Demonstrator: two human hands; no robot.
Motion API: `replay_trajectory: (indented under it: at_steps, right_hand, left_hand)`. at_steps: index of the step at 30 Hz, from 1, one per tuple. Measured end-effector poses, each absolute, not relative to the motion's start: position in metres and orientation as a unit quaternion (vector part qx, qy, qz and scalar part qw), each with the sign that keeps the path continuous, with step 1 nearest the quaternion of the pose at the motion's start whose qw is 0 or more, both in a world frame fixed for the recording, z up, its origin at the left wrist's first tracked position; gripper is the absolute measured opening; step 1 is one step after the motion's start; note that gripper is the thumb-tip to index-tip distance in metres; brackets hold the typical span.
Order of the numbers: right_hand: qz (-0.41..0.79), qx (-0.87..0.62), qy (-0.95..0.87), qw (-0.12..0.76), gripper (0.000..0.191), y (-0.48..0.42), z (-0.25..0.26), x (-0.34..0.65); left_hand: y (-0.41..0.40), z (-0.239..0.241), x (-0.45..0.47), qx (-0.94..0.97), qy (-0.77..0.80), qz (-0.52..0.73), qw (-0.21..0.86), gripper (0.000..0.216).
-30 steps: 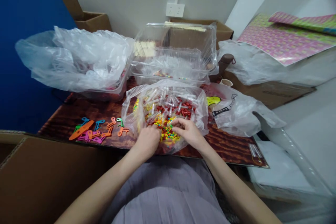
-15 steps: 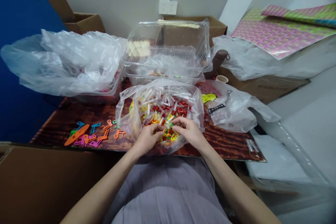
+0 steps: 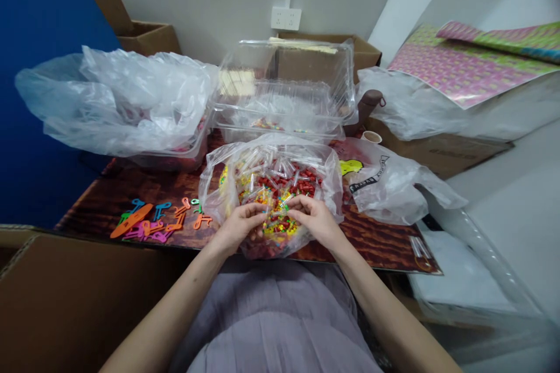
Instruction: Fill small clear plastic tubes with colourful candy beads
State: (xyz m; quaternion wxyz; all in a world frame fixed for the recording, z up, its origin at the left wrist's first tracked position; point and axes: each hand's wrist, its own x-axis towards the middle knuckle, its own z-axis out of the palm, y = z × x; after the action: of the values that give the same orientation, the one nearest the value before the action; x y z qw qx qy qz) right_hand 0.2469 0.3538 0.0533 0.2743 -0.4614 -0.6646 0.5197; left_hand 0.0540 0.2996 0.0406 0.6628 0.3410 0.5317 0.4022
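On the table, an opened clear plastic bag [image 3: 213,186] holds clear plastic tubes [image 3: 280,164], small red caps [image 3: 306,182] and tiny yellow, green and red pellets [image 3: 280,226]. Both hands are over its near side. My left hand [image 3: 240,222] is pinched, thumb against fingers, at one end of what looks like a small clear tube. Facing it, my right hand [image 3: 315,218] has thumb and fingertips closed at the tube's other end. The tube is faint against the pellets, and I cannot tell whether it is filled.
Colourful plastic clips [image 3: 151,227] and an orange strip [image 3: 131,221] lie at left. Behind stand a bag-lined tub [image 3: 175,158] and a clear lidded container [image 3: 280,128]. A printed plastic bag [image 3: 394,192], paper cup [image 3: 371,137] and brown bottle [image 3: 368,106] are at right.
The left hand has shifted slightly down and away from the pellets, its fingers straighter. The right hand stays nearly in place. The whole view has tilted a little.
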Motion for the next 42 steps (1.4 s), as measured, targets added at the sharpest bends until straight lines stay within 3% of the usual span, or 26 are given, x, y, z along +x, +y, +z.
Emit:
replay_trajectory:
  at_steps: [3,6,10,13,20,24,28,34,42]
  right_hand:
    - [0.509,-0.475,-0.659,0.285,0.024,0.357,0.053,0.252]
    - [0.511,-0.483,-0.644,0.301,0.025,0.358,0.054,0.257]
    - [0.516,-0.485,-0.631,0.318,0.024,0.357,0.057,0.264]
    - [0.516,-0.484,-0.628,0.323,0.022,0.356,0.057,0.269]
    - [0.528,-0.478,-0.622,0.326,0.022,0.354,0.051,0.273]
    - [0.519,-0.484,-0.626,0.324,0.021,0.353,0.054,0.275]
    - [0.519,-0.486,-0.627,0.317,0.021,0.351,0.056,0.274]
    - [0.545,-0.454,-0.631,0.314,0.023,0.348,0.055,0.263]
    - [0.532,-0.456,-0.650,0.294,0.020,0.343,0.058,0.254]
  left_hand:
    - [0.303,0.038,0.056,0.440,0.583,0.360,0.581,0.030]
    - [0.311,0.041,0.064,0.586,0.626,0.306,0.415,0.015]
    - [0.324,0.051,0.080,0.708,0.650,0.156,0.228,0.017]
    - [0.327,0.052,0.091,0.727,0.651,0.082,0.202,0.019]
    - [0.328,0.039,0.105,0.735,0.639,0.112,0.195,0.022]
    - [0.327,0.040,0.099,0.691,0.626,0.239,0.271,0.013]
    - [0.319,0.042,0.089,0.560,0.590,0.351,0.464,0.010]
    - [0.306,0.042,0.079,0.298,0.489,0.417,0.706,0.036]
    - [0.299,0.043,0.068,0.182,0.399,0.445,0.781,0.041]
